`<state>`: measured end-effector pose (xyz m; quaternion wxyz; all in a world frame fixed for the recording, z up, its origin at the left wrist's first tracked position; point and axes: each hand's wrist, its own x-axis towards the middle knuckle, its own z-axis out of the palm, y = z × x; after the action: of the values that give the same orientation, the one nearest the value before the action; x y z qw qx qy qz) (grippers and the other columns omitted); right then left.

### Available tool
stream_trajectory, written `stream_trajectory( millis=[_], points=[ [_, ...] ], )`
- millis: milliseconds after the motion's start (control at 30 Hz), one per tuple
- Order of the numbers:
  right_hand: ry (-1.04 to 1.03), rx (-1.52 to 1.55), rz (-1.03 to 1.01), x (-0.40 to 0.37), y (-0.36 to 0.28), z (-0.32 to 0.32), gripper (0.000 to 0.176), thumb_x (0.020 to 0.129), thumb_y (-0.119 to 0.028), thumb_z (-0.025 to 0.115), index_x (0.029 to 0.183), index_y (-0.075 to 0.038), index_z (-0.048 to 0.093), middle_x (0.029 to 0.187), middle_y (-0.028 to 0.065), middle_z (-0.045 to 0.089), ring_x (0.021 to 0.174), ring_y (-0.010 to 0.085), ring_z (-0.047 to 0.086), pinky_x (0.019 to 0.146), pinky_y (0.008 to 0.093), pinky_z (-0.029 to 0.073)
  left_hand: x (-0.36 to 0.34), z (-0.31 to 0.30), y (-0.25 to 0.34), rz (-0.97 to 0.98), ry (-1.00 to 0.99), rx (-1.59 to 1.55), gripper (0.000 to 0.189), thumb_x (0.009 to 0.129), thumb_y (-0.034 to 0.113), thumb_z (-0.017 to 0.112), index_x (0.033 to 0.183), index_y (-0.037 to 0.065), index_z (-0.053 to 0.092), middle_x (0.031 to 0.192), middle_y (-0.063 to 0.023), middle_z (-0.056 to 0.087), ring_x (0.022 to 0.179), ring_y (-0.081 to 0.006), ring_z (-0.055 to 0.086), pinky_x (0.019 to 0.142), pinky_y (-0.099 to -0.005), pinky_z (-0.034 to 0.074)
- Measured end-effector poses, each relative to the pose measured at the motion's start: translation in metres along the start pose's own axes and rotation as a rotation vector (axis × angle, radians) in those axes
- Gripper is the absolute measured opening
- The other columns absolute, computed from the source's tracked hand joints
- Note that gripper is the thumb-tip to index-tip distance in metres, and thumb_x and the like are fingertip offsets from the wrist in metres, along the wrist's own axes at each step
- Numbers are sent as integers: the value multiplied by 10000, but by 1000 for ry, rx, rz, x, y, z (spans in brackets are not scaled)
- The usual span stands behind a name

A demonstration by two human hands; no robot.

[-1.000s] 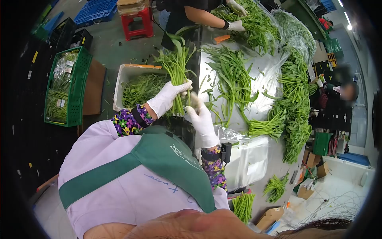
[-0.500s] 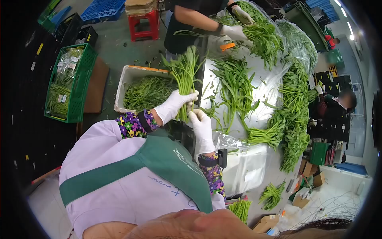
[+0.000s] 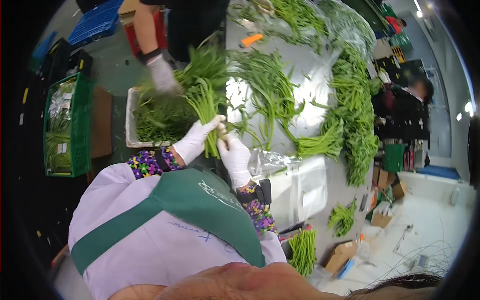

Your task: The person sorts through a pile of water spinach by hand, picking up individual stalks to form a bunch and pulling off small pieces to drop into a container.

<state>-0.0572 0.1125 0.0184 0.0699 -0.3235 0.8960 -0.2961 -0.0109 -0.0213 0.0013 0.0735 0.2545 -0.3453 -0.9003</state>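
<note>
A bunch of water spinach (image 3: pixel 204 102) is upright in front of my body, leaves pointing away and cut stems toward me. My gloved left hand (image 3: pixel 199 136) is wrapped round its stems. At the right side of the stems my gloved right hand (image 3: pixel 235 156) pinches a stem with thumb and fingertips, partly hidden by the glove. Beyond the bunch, a co-worker's gloved hand (image 3: pixel 164 76), blurred, reaches over a white foam box (image 3: pixel 131 117) of loose greens. More water spinach (image 3: pixel 262 90) lies on the metal table (image 3: pixel 312 92) to the right.
A long heap of greens (image 3: pixel 352 110) lines the table's far right side. Clear plastic bags (image 3: pixel 292 192) lie near my right forearm. An orange-handled tool (image 3: pixel 251 40) rests at the back. At left stands a green crate (image 3: pixel 81 125) of packed greens. Another person (image 3: pixel 400 107) is at far right.
The view has shifted, so most things appear further left. The co-worker's hand has moved from the table greens to above the foam box. My hands still hold the bunch.
</note>
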Motion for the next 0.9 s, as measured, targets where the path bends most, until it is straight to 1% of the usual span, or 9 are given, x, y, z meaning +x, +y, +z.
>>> stream_trajectory(
  millis=[67, 133, 267, 367, 500, 667, 733, 833, 900],
  points=[
    [-57, 116, -9, 0, 19, -7, 186, 812, -255, 593, 850, -77, 628, 777, 131, 623, 692, 315, 606, 612, 396, 471, 0, 0, 1, -80, 71, -35, 272, 855, 255, 631, 1000, 30, 582, 745, -12, 580, 695, -134, 581, 672, -281, 498],
    [125, 159, 77, 6, 68, -8, 187, 822, -251, 584, 849, -73, 634, 796, 155, 623, 731, 338, 604, 649, 414, 473, -5, 10, 11, -70, 73, -30, 232, 841, 245, 651, 950, 53, 582, 695, 5, 548, 628, -106, 553, 604, -251, 503],
    [194, -186, 515, 29, 175, -22, 197, 796, -245, 594, 821, -53, 631, 802, 178, 626, 794, 355, 598, 696, 427, 478, -7, 14, 14, -86, 69, -22, 222, 854, 236, 633, 984, 70, 563, 689, 15, 525, 604, -84, 527, 563, -244, 479],
    [96, -145, 481, 30, 227, -8, 199, 777, -253, 596, 800, -58, 629, 859, 169, 620, 788, 353, 605, 687, 430, 482, -4, 8, 9, -112, 35, -2, 219, 860, 234, 622, 1009, 83, 567, 692, 35, 505, 572, -60, 474, 496, -217, 404],
    [-22, -313, 460, 44, 196, -24, 221, 764, -280, 599, 825, -70, 631, 944, 163, 601, 808, 346, 610, 703, 425, 490, -3, 4, 10, -145, 26, -97, 226, 856, 232, 628, 1021, 86, 579, 679, 45, 500, 567, -58, 477, 506, -211, 421],
    [-199, -530, 554, 48, 193, -16, 285, 755, -333, 601, 913, -97, 610, 1018, 155, 580, 867, 338, 607, 739, 418, 494, -3, 6, 8, -189, 200, 6, 235, 855, 228, 627, 1025, 73, 583, 755, 18, 586, 612, -59, 534, 524, -207, 455],
    [-104, -455, 534, 50, 187, -23, 274, 752, -319, 605, 887, -81, 592, 934, 144, 613, 818, 324, 617, 712, 410, 490, 1, 2, 8, -190, 201, -1, 221, 847, 215, 636, 1005, 70, 581, 785, 1, 609, 624, -58, 548, 519, -206, 453],
    [171, 222, 379, 54, 128, -62, 172, 746, -187, 626, 821, -56, 545, 685, 108, 620, 651, 282, 610, 623, 358, 477, -1, 10, 13, -104, 179, 38, 211, 830, 200, 657, 969, 64, 574, 770, -2, 604, 613, -58, 539, 521, -202, 448],
    [202, 189, 311, 47, 78, -74, 171, 758, -167, 649, 821, -53, 538, 680, 94, 606, 594, 225, 593, 589, 337, 476, 3, 15, 12, -65, 138, 53, 231, 826, 182, 660, 989, 47, 569, 789, -14, 612, 636, -71, 550, 550, -199, 450]
  ],
)
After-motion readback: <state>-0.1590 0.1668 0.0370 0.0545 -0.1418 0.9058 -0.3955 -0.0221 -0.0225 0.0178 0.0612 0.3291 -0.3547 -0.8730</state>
